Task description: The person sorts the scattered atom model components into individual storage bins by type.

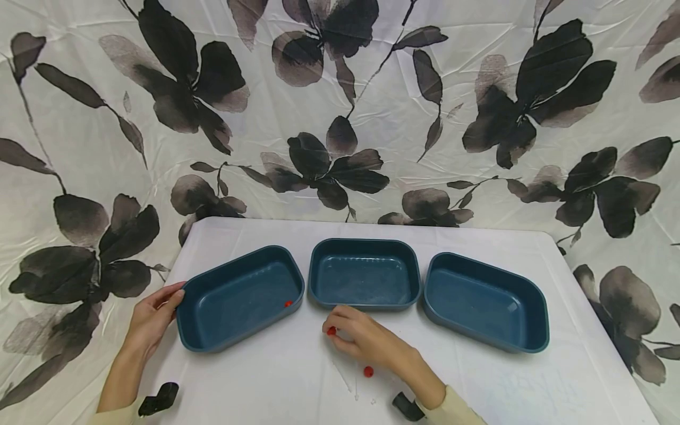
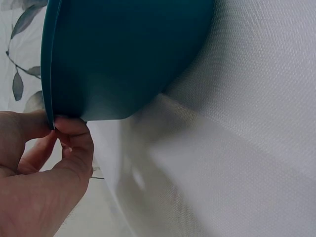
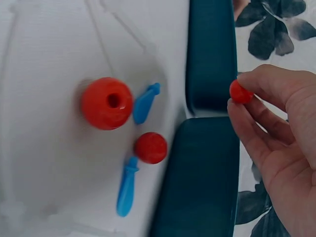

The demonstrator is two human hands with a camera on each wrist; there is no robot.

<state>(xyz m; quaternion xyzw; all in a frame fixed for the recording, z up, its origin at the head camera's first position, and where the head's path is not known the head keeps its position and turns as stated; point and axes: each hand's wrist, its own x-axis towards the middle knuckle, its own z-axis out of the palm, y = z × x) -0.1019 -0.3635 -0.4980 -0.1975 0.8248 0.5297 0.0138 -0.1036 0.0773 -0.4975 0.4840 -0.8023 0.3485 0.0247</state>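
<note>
My left hand [image 1: 151, 319] grips the rim at the outer end of the left dark teal bin [image 1: 234, 340], thumb and fingers pinching it in the left wrist view. Inside that bin, by its near right corner, lies a small red piece [image 1: 288, 303]. In front of the middle teal bin [image 1: 363, 243], my right hand [image 1: 366, 339] pinches a red bead [image 3: 241, 92] between thumb and fingertips. In the right wrist view, a red bead with a hole [image 3: 107, 103], another red bead [image 3: 150, 148] and two blue pieces [image 3: 143, 106] lie on the white table.
A third teal bin [image 1: 486, 336] stands angled at the right. Thin pale marks or strips [image 1: 342, 376] show on the white table [image 1: 276, 389] near the right hand. Behind the table hangs a floral cloth [image 1: 255, 118]. Black devices [image 1: 159, 399] sit at both wrists.
</note>
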